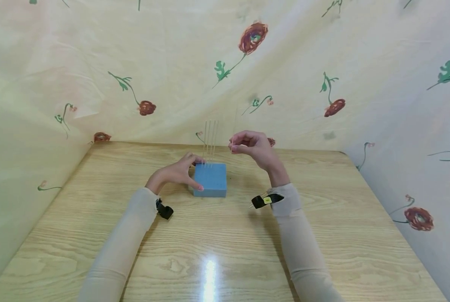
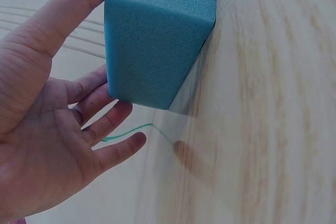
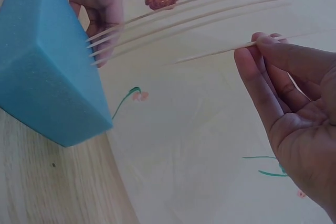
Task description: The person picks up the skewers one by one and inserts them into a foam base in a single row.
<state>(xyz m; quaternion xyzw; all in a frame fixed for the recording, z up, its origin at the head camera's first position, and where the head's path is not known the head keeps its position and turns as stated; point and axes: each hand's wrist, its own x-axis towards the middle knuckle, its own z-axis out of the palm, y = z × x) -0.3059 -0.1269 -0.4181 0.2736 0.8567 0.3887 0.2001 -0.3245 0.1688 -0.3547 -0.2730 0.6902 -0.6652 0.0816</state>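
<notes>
A blue foam block point(image 1: 211, 178) lies on the wooden table, with several thin wooden skewers point(image 1: 210, 142) standing upright in a row along its back edge. My left hand point(image 1: 177, 171) holds the block from its left side, thumb toward the front and fingers at the back. In the left wrist view, the block's side face point(image 2: 152, 51) shows beside that hand's spread fingers. Raised to the right of the block, my right hand point(image 1: 257, 149) pinches one skewer point(image 3: 210, 54) between thumb and fingertips. The tip of this skewer is apart from the block.
Thin sticks point(image 1: 251, 206) show partly from under the right wrist camera point(image 1: 260, 201); most of their length is hidden. A flower-printed cloth point(image 1: 172, 84) hangs behind the table point(image 1: 210, 235) and along its sides. Light reflects off the table's front part.
</notes>
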